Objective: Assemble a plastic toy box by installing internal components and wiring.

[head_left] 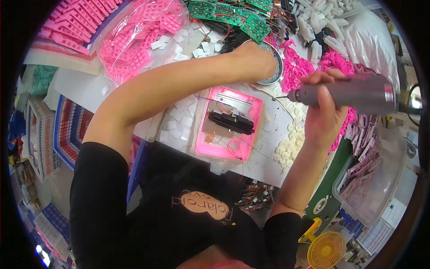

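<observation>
My right hand (326,101) grips a dark grey electric screwdriver (358,94), held level with its thin bit pointing left. My left hand (256,60) reaches across the table into a round metal bowl (278,74) of small grey pieces that look like screws. Its fingers are hidden, so their state does not show. Between my arms lies a bright pink plastic housing (206,145), open side up. A black mechanism (230,122) sits across its middle, with thin wires about it.
Cream round parts (289,145) lie right of the housing, and white squares (181,119) to its left. At the back are a bag of pink parts (127,47), green circuit boards (255,28), magenta pieces (295,67) and white parts (313,22). A clear bin (380,193) stands right.
</observation>
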A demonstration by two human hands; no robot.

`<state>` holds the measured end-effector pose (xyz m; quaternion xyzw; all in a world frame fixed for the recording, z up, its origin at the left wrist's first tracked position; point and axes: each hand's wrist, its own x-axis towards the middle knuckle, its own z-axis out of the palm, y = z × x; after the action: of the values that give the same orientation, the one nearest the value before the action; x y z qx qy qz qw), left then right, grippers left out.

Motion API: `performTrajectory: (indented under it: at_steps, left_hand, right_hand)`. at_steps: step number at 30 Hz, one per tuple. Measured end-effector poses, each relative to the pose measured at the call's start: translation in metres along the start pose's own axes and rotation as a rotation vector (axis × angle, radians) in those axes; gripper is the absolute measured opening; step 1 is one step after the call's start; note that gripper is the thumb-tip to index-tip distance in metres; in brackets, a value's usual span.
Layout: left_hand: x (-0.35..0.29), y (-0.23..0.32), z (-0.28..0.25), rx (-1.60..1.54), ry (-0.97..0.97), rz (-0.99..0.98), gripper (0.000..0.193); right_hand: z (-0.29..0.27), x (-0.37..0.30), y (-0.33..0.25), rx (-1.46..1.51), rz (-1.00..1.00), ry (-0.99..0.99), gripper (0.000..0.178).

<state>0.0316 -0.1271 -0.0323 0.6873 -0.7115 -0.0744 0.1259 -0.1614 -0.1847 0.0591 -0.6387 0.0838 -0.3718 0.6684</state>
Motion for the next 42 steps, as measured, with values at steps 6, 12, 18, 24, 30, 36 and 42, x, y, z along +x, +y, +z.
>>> performTrajectory:
  at_steps: [6, 12, 18, 24, 30, 36, 42]
  left_hand:
    - [-0.13, 0.06, -0.032, -0.17, 0.328, 0.251, 0.018]
    - [-0.164, 0.075, -0.022, -0.489, 0.306, 0.045, 0.014]
    - [-0.165, 0.075, -0.021, -0.608, 0.322, -0.012, 0.013]
    - [-0.163, 0.077, -0.028, -0.414, 0.385, -0.031, 0.028]
    - [-0.184, 0.064, -0.006, -0.215, 0.356, -0.176, 0.046]
    - [-0.185, 0.055, 0.013, -0.207, 0.382, -0.073, 0.043]
    - [-0.182, 0.054, 0.018, -0.234, 0.418, -0.06, 0.044]
  right_hand:
    - [0.037, -0.051, -0.013, 0.399, 0.022, -0.031, 0.046]
    - [0.065, -0.067, -0.02, 0.346, -0.053, -0.198, 0.034]
    - [0.069, -0.067, -0.016, 0.36, -0.031, -0.236, 0.031]
    - [0.067, -0.067, -0.008, 0.26, -0.071, -0.249, 0.031]
    - [0.062, -0.058, 0.018, 0.237, -0.145, -0.263, 0.031]
    - [0.068, -0.055, 0.033, 0.191, -0.135, -0.299, 0.031]
    - [0.07, -0.05, 0.032, 0.077, -0.163, -0.24, 0.033]
